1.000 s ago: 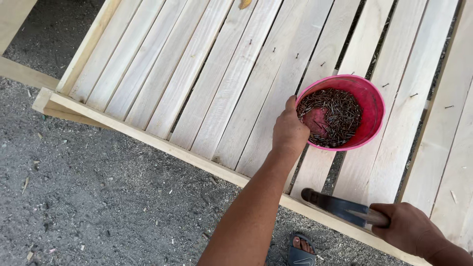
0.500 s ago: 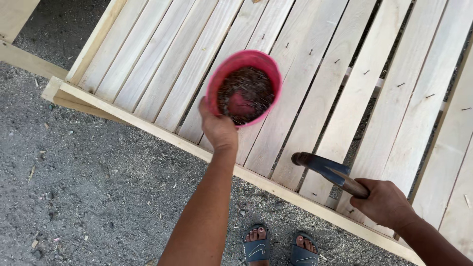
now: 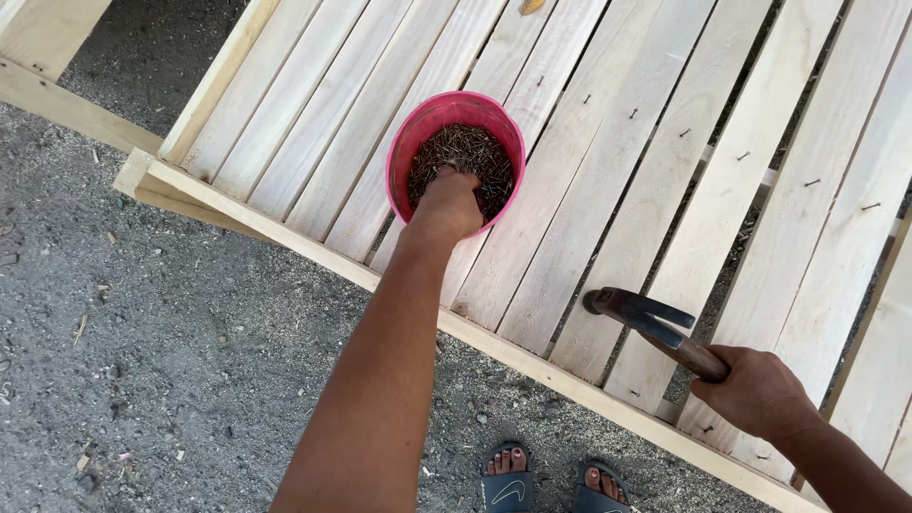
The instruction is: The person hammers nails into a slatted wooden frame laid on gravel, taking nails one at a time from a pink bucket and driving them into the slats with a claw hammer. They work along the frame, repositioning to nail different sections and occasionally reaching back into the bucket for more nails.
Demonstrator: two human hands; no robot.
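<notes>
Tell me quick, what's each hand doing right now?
Left hand: reaching into the pink bowl of nails; grip cannot be told.
Right hand: closed around the hammer handle.

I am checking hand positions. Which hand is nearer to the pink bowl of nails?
Left. The left hand reaches into the pink bowl; the right hand holds a hammer apart from it.

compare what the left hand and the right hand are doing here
The left hand reaches forward into the pink bowl, fingers down among the nails; the right hand stays near the frame's front rail. The left hand shows no closed grip on anything, while the right hand is shut around the handle of a hammer. Both are bare and sit over the pale slatted wooden frame.
</notes>
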